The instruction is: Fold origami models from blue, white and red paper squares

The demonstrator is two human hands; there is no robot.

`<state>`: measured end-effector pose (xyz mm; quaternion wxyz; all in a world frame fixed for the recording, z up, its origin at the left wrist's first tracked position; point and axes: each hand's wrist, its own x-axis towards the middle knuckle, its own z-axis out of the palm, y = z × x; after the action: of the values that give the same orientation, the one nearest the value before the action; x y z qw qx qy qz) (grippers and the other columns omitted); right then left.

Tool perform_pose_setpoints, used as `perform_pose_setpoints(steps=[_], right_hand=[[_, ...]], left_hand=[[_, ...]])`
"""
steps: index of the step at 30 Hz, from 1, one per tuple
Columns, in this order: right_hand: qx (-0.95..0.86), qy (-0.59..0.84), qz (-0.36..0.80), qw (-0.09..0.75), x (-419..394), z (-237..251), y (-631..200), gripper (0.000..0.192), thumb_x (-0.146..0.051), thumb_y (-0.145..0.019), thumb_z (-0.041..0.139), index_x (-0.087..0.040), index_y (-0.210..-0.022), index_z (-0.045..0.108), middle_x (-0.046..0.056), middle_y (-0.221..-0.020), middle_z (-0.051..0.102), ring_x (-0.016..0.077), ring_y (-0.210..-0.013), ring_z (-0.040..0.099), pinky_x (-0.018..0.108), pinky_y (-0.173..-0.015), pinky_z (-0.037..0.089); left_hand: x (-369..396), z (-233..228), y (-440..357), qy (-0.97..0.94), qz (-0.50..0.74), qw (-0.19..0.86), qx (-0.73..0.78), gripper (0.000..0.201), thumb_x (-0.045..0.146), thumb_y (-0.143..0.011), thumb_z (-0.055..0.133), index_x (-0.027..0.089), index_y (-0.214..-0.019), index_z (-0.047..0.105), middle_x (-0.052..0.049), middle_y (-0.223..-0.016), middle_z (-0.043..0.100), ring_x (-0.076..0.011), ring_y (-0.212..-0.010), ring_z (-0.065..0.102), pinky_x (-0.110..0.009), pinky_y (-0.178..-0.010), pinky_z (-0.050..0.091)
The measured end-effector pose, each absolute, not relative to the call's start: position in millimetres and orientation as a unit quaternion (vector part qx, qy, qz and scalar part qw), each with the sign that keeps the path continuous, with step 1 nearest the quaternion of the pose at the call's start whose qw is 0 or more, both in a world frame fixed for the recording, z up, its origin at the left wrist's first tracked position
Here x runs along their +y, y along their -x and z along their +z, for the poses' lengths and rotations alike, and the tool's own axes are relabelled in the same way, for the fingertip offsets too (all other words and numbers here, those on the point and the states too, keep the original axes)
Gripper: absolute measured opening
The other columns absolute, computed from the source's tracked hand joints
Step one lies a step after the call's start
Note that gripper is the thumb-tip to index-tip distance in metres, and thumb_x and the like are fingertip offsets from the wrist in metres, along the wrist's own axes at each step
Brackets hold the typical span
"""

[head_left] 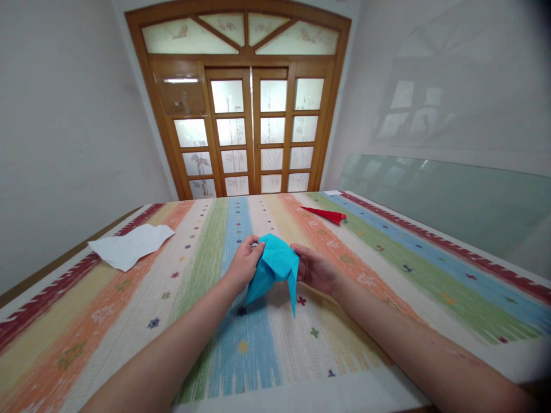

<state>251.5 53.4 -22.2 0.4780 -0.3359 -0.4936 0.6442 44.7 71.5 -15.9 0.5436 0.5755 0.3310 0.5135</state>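
Between my two hands is a piece of folded blue paper (pixel 275 261), held a little above the striped tablecloth (pixel 245 367). A narrow pointed flap hangs down from its right side, and another corner points down at the lower left. My left hand (pixel 247 258) pinches the paper's left edge, thumb in front. My right hand (pixel 316 269) is closed at the right edge, its fingers partly hidden behind the paper.
A white sheet of paper (pixel 131 246) lies at the left of the table. Farther off to the right lies a folded red paper piece (pixel 325 215), long and pointed. Wooden doors with glass panes (pixel 253 126) stand beyond the table's far edge.
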Motion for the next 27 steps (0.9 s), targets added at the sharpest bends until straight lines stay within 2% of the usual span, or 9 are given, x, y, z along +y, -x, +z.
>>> perform_pose_setpoints(steps=[6,13,23,27], right_hand=[[-0.428,0.314,0.714,0.456,52.8,-18.6,-253.6,0.024,-0.042,-0.078,0.074,-0.022,-0.084,0.063,-0.003,-0.066,0.062,0.0107,-0.053,0.054,0.022,-0.049,0.039],[-0.411,0.316,0.703,0.487,49.4,-12.0,-252.6,0.027,-0.025,-0.064,0.084,-0.022,-0.082,0.065,-0.004,-0.068,0.066,0.0125,-0.056,0.058,0.025,-0.057,0.047],[-0.378,0.335,0.67,0.545,56.7,-11.5,-261.0,0.028,-0.025,-0.066,0.081,-0.024,-0.085,0.061,-0.008,-0.062,0.06,0.0114,-0.052,0.054,0.023,-0.048,0.042],[-0.377,0.333,0.661,0.556,56.1,-9.2,-260.1,0.03,-0.025,-0.066,0.081,-0.025,-0.087,0.06,-0.007,-0.065,0.063,0.0134,-0.058,0.06,0.024,-0.053,0.047]], left_hand=[[72.5,-15.3,-43.0,-0.545,0.53,0.568,0.315,0.045,0.059,-0.077,0.074,0.022,-0.091,0.052,0.005,-0.069,0.061,-0.0124,-0.057,0.055,-0.023,-0.055,0.041],[75.1,-16.2,-40.0,-0.492,0.52,0.628,0.305,0.048,0.051,-0.07,0.083,0.019,-0.097,0.061,-0.001,-0.08,0.07,-0.0144,-0.066,0.063,-0.025,-0.064,0.049],[85.4,-20.7,-28.8,-0.484,0.498,0.645,0.32,0.05,0.042,-0.072,0.085,0.016,-0.112,0.07,-0.009,-0.103,0.073,-0.0173,-0.082,0.067,-0.029,-0.078,0.053],[85.1,-18.6,-26.5,-0.489,0.487,0.65,0.319,0.055,0.042,-0.073,0.084,0.016,-0.119,0.067,-0.009,-0.101,0.074,-0.0173,-0.082,0.067,-0.029,-0.077,0.053]])
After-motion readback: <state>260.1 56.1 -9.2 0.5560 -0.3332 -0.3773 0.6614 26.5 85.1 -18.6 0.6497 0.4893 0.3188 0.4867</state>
